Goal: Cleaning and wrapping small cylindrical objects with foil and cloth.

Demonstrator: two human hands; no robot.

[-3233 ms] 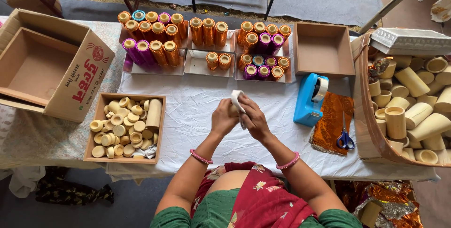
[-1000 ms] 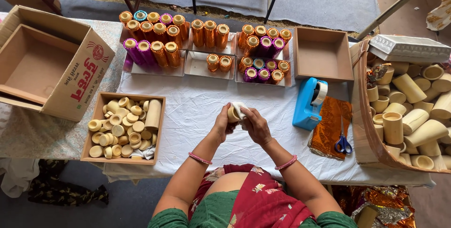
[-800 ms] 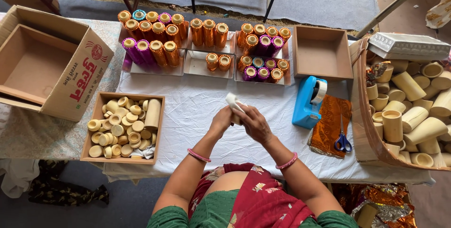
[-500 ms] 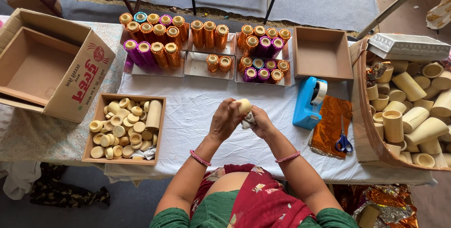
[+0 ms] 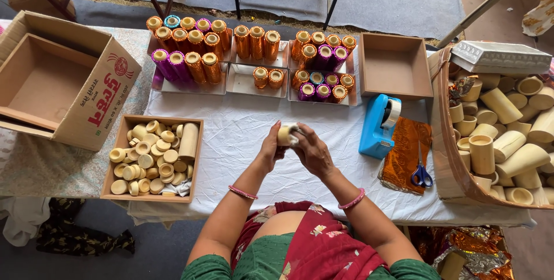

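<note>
Both my left hand (image 5: 270,150) and right hand (image 5: 311,152) clasp one small pale bamboo cylinder (image 5: 284,134) above the white tablecloth (image 5: 242,130).

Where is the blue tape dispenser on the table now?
In the head view, the blue tape dispenser stands right of the hands, between the empty brown box and the scissors.

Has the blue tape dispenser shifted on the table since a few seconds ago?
No. The blue tape dispenser sits in the same spot, just below the empty brown box and left of the scissors.
</note>
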